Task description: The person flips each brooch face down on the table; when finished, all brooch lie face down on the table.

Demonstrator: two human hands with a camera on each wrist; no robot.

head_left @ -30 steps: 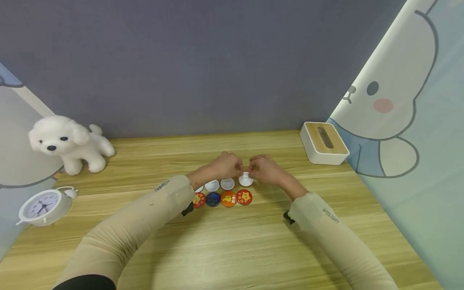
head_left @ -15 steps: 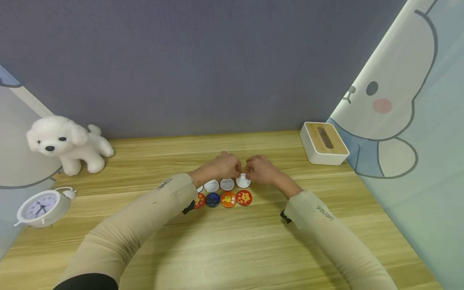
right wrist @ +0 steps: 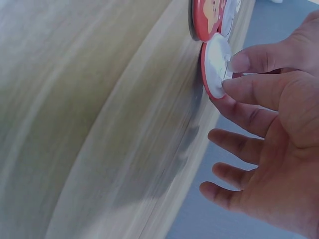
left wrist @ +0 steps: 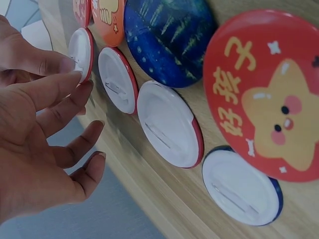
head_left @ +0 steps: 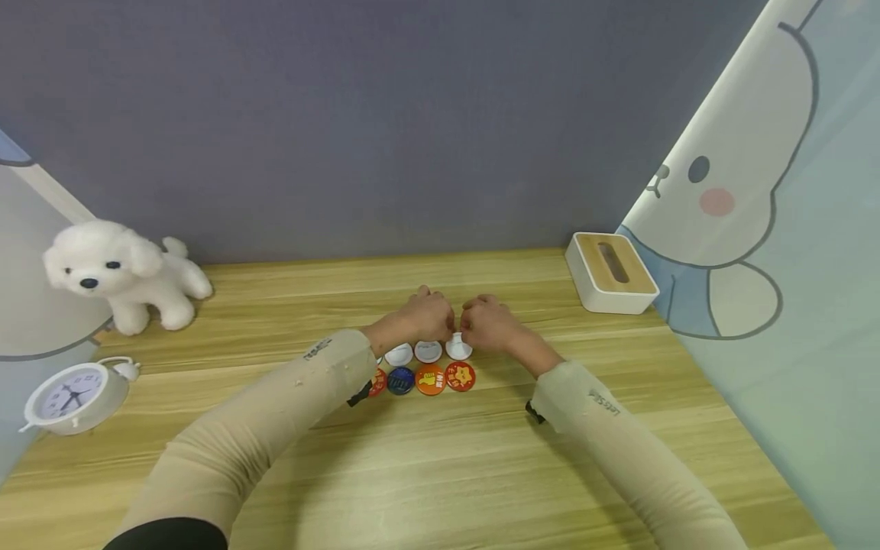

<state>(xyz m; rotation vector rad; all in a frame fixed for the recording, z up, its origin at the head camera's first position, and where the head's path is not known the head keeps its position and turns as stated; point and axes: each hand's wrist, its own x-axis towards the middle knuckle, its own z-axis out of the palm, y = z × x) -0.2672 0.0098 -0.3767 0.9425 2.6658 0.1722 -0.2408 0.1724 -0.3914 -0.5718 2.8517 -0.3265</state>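
Observation:
A round button badge (head_left: 458,348) lies face down at the right end of the back row, its white back and pin up. My left hand (head_left: 428,315) has thumb and index finger pinching at this badge's pin side (left wrist: 78,47), the other fingers spread loosely. From the right, my right hand (head_left: 491,325) pinches at the same badge (right wrist: 216,64) with thumb and index finger. The fingertips partly hide the pin. To the left are more white-backed badges (head_left: 428,351). In front runs a row of face-up badges, among them a red star badge (head_left: 460,376) and an orange thumbs-up badge (head_left: 430,380).
A white plush dog (head_left: 131,275) stands at the back left of the wooden table (head_left: 440,473), with a white alarm clock (head_left: 76,397) before it. At the back right sits a tissue box (head_left: 612,271) with a wooden lid. A grey partition (head_left: 385,137) rises behind.
The right-end face-down badge has shifted slightly left and nearer to its row. Both hands stayed at it, the right hand moving left. The camera view has turned slightly.

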